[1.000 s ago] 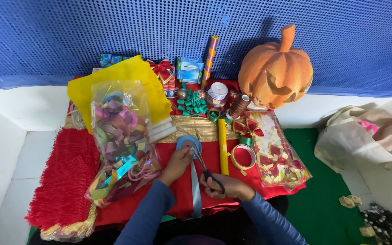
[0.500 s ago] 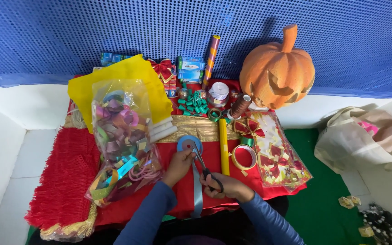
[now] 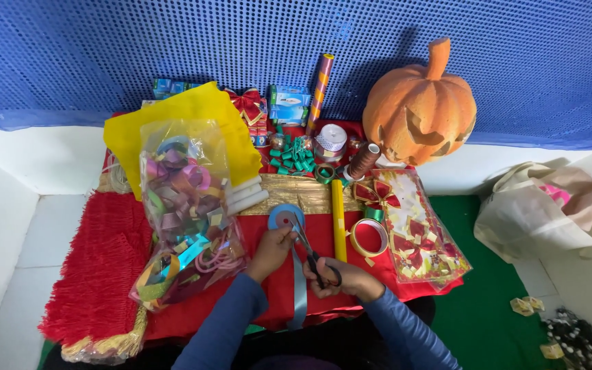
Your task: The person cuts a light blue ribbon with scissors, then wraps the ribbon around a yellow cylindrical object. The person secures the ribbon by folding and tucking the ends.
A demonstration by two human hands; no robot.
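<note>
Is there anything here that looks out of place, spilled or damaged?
Nothing looks damaged or spilled. The table is crowded, and small paper scraps lie on the floor at the right. The left hand holds the blue ribbon; the right hand holds scissors.

Orange carved pumpkin (image 3: 419,103) at back right, by the blue dotted wall (image 3: 104,48). Yellow sheet (image 3: 173,123) at back left, w/ a clear bag of ribbon rolls (image 3: 183,205) lying on it. Small green spools (image 3: 294,156) & a white ribbon roll (image 3: 331,139) mid-back; striped tube (image 3: 321,85) leans upright behind. Yellow stick (image 3: 338,219) lies lengthwise near a tape ring (image 3: 368,238). Clear pack of red bows (image 3: 416,226) to the right. Red fringed cloth (image 3: 97,274) at left. White bag (image 3: 543,212) on green mat (image 3: 488,294), far right.
</note>
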